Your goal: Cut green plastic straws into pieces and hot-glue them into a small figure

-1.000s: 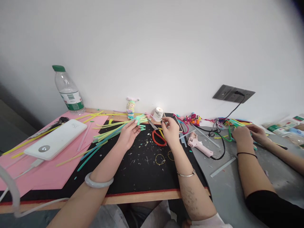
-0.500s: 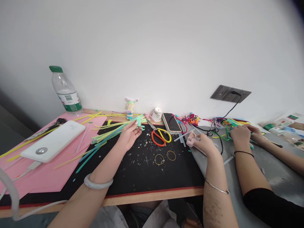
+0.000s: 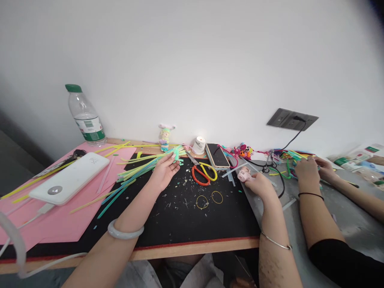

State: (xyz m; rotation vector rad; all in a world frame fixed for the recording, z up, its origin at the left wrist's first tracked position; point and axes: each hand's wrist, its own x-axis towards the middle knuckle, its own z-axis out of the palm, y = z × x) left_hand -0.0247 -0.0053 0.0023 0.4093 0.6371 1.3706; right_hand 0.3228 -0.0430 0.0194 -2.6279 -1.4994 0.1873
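Observation:
My left hand [image 3: 163, 171] rests on the black mat [image 3: 180, 216], fingers curled round a small bundle of mint green pipe-cleaner pieces [image 3: 177, 154] beside a long heap of green and yellow pipe cleaners [image 3: 135, 170]. My right hand [image 3: 258, 185] is off the mat's right edge, wrapped round the pink hot glue gun [image 3: 243, 174], whose black cord [image 3: 280, 182] runs back to the wall socket [image 3: 292, 119]. Red and yellow scissors [image 3: 202, 172] and two wire rings [image 3: 210, 199] lie between my hands.
A phone [image 3: 216, 155], tape roll [image 3: 199, 145] and small doll [image 3: 164, 136] stand at the back. A white power bank [image 3: 70, 178] lies on pink paper [image 3: 54, 216], a water bottle [image 3: 85, 116] behind it. Another person's hands [image 3: 313, 170] work among pipe cleaners at right.
My right hand left the scissors area, crossed to the right and took hold of the pink glue gun, now tilted up in its grip. My left hand stayed on the green pieces.

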